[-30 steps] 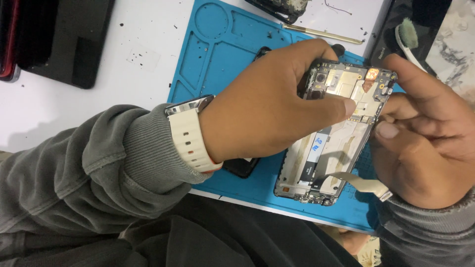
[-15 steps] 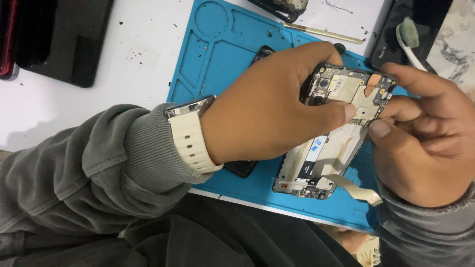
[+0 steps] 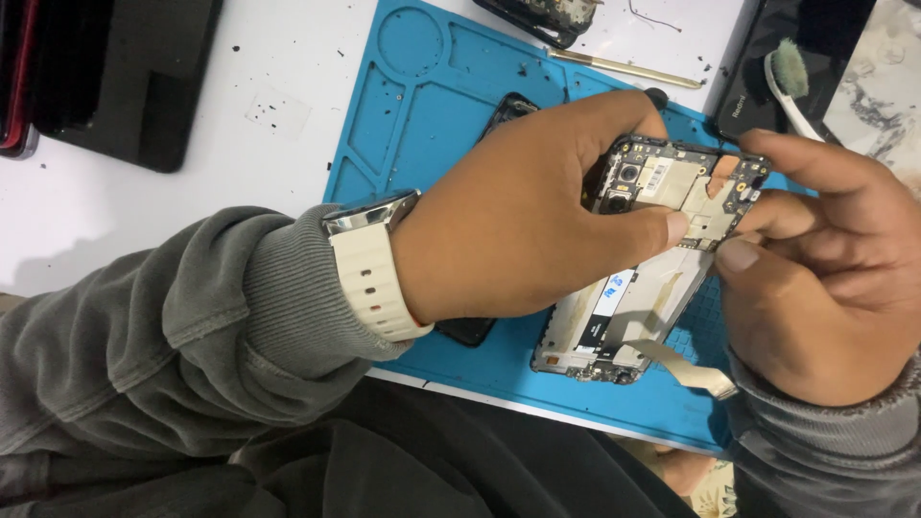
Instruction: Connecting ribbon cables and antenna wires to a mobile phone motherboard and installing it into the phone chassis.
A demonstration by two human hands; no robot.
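The opened black smartphone frame with exposed circuit board (image 3: 662, 240) is clamped at its top end by the left hand (image 3: 518, 225), apparently for steadiness. The right hand's (image 3: 825, 278) fingertips are pinched on the board's corner, above the blue silicone repair mat (image 3: 422, 105).

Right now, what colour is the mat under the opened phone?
Bright blue mat, seen in the head view.

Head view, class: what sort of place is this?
Probably a phone repair bench: an opened phone held by the left hand and right hand, a blue repair mat, a cleaning brush.
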